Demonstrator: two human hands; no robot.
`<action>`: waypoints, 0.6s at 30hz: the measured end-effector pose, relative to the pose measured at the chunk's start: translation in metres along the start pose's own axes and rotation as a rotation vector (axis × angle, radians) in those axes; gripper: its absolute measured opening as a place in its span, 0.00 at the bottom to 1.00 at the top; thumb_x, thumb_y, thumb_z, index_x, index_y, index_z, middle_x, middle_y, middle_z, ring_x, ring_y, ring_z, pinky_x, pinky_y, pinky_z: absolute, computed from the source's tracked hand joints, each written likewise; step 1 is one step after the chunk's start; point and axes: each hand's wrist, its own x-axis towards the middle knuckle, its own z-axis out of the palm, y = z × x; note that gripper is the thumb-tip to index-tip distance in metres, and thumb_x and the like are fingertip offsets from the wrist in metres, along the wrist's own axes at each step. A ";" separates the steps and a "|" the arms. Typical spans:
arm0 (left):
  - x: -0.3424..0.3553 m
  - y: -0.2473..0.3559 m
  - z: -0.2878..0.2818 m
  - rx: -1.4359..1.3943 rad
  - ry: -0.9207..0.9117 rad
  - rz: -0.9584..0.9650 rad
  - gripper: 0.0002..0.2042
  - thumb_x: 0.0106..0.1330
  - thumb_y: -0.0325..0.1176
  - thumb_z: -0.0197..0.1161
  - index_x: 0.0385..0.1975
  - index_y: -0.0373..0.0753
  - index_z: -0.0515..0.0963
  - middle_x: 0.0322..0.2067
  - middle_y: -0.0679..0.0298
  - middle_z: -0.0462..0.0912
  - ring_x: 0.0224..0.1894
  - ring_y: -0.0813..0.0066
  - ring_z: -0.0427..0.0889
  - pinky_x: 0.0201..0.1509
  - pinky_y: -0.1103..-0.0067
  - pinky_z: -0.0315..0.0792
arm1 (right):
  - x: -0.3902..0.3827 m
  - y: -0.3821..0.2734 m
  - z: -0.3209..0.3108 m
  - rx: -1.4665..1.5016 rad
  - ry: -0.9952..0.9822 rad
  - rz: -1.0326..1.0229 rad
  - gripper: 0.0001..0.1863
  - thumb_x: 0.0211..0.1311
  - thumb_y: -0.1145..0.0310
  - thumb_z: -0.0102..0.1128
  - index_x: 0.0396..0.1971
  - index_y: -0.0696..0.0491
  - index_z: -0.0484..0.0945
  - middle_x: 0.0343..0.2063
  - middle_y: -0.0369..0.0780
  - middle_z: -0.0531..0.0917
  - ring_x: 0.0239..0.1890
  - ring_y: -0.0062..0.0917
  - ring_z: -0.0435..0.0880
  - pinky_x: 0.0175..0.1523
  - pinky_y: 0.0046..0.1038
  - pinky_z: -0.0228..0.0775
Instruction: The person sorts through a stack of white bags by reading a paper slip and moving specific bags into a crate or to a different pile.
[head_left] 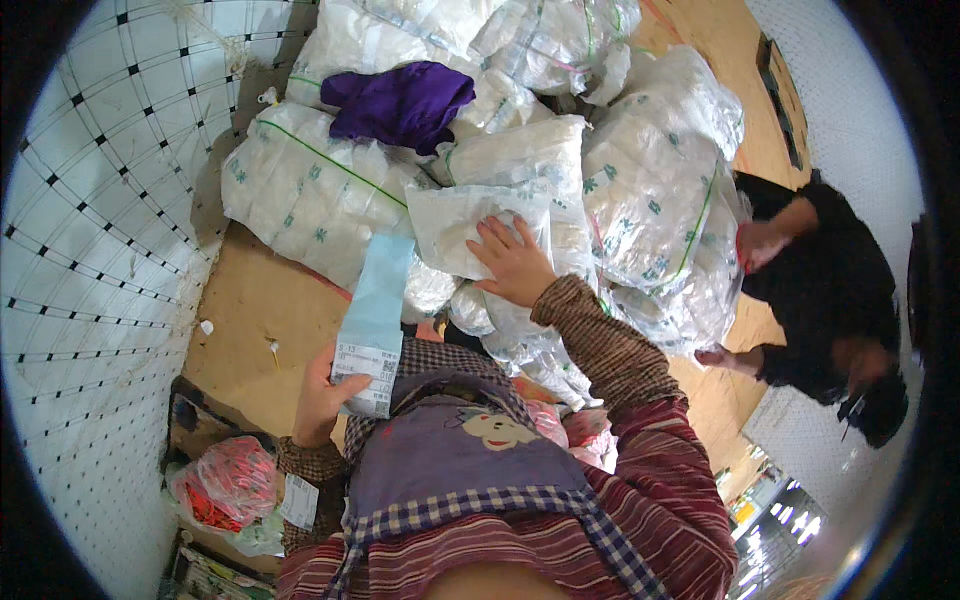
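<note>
My left hand (322, 393) pinches the lower end of a label strip (378, 290), thumb on top. The strip has pale blue backing and white printed stickers at its lower end. Its upper end reaches toward the bags. With fingers spread, my right hand (515, 262) lies on a white, flat plastic packet (440, 225). That packet rests on a heap of clear plastic bags (650, 170) stuffed with white packets. Whatever is beneath my right palm is hidden.
A purple cloth (400, 105) lies on the bags. At right, a person in black (825, 280) has both hands near the heap. Red items in a clear bag (228, 483) sit at lower left. A white wall with a black-dotted grid (110, 240) borders the left side.
</note>
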 end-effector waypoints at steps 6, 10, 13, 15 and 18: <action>-0.002 0.004 -0.009 0.091 0.019 -0.051 0.18 0.47 0.22 0.58 0.41 0.31 0.69 0.34 0.61 0.77 0.35 0.76 0.76 0.40 0.80 0.69 | 0.024 0.025 -0.035 -0.054 0.372 0.462 0.34 0.43 0.47 0.57 0.52 0.47 0.63 0.51 0.45 0.63 0.55 0.37 0.57 0.53 0.44 0.52; 0.009 0.022 0.017 0.233 -0.069 -0.030 0.19 0.46 0.22 0.59 0.41 0.31 0.69 0.34 0.61 0.77 0.35 0.76 0.76 0.39 0.80 0.70 | 0.040 0.035 0.010 -0.034 0.388 0.548 0.26 0.45 0.53 0.56 0.45 0.50 0.69 0.34 0.41 0.74 0.39 0.32 0.71 0.43 0.31 0.62; 0.006 0.032 0.049 0.349 -0.137 -0.022 0.21 0.46 0.22 0.59 0.43 0.31 0.67 0.36 0.60 0.76 0.36 0.73 0.76 0.41 0.78 0.70 | 0.024 0.026 -0.013 0.773 0.345 0.778 0.23 0.53 0.51 0.50 0.44 0.50 0.71 0.41 0.44 0.74 0.45 0.32 0.72 0.47 0.35 0.64; -0.006 0.037 0.080 0.447 -0.127 -0.015 0.22 0.46 0.21 0.58 0.44 0.31 0.67 0.37 0.59 0.75 0.38 0.72 0.75 0.42 0.77 0.69 | -0.006 0.013 -0.009 0.991 0.275 0.827 0.23 0.52 0.52 0.52 0.45 0.51 0.71 0.41 0.45 0.75 0.42 0.28 0.74 0.45 0.32 0.66; -0.008 0.030 0.096 0.478 -0.155 0.125 0.23 0.45 0.20 0.57 0.45 0.30 0.66 0.40 0.57 0.73 0.41 0.70 0.73 0.44 0.75 0.67 | -0.101 -0.032 -0.027 1.276 0.710 0.740 0.19 0.55 0.58 0.52 0.43 0.55 0.72 0.30 0.43 0.80 0.32 0.27 0.77 0.40 0.28 0.67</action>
